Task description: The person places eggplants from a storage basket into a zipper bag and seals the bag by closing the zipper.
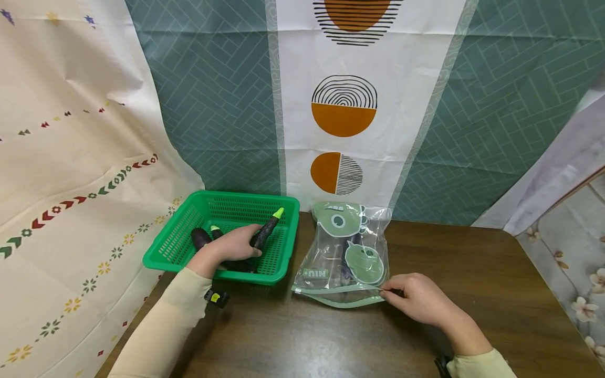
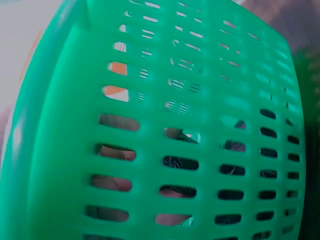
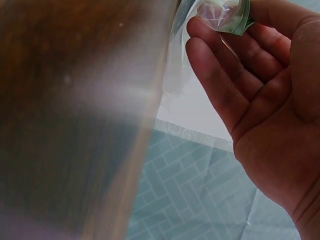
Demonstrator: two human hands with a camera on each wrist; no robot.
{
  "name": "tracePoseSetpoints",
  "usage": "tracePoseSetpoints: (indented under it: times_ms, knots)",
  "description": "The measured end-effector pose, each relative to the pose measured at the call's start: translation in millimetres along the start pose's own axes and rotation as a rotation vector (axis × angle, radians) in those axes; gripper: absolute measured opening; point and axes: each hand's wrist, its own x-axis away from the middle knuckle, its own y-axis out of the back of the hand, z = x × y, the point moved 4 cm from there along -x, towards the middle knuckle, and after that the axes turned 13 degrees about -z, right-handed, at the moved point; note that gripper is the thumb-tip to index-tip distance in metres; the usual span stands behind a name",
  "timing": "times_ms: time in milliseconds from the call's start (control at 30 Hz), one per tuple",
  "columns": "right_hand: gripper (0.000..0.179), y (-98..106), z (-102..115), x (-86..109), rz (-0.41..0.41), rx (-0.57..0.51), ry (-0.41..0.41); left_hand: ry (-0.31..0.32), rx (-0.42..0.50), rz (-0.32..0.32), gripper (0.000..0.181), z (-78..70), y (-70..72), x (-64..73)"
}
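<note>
Grips dark eggplant (image 1: 267, 232) in green basket (image 1: 241, 196) with left hand (image 1: 238, 243), pinches transparent bag (image 1: 360, 262) with right hand (image 1: 420, 298), apparently mid-pickup, next likely needing a lift clear.

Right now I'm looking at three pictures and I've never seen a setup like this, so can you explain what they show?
There's no robot, just a person's two bare hands. The widest picture comes from a camera worn on the head, looking forward and down. The other two come from wrist cameras: the left one mostly sees slotted green plastic, the right one sees an upturned palm and a corner of the bag.

On the brown table sit a green basket and, beside it, a clear zip bag with green cartoon prints. The left hand reaches into the basket and grips a dark, green-tipped item. The right hand pinches the bag's near edge.
</note>
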Motion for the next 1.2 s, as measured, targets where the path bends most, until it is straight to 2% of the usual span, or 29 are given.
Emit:
tracePoseSetpoints:
  times_ms: [267, 533, 733, 967, 1200]
  knots:
    - [0.013, 1, 0, 0.0, 0.006, 0.0, -0.008, -0.016, 0.085, -0.047, 0.076, -8.3, 2.3, 6.1]
    - [0.012, 1, 0, -0.1, 0.007, -0.001, -0.013, -0.002, 0.199, -0.077, 0.077, -12.9, 4.1, 9.4]
    - [0.012, 1, 0, 0.1, 0.003, -0.002, -0.009, -0.017, 0.276, -0.114, 0.077, -17.4, 1.3, 12.8]
    - [0.013, 1, 0, 0.6, 0.014, -0.006, -0.026, 0.024, 0.384, -0.123, 0.079, -26.5, -0.8, 19.9]
    - [0.013, 1, 0, -0.1, 0.016, -0.018, -0.032, 0.008, 0.512, -0.119, 0.081, -34.4, -2.8, 23.9]
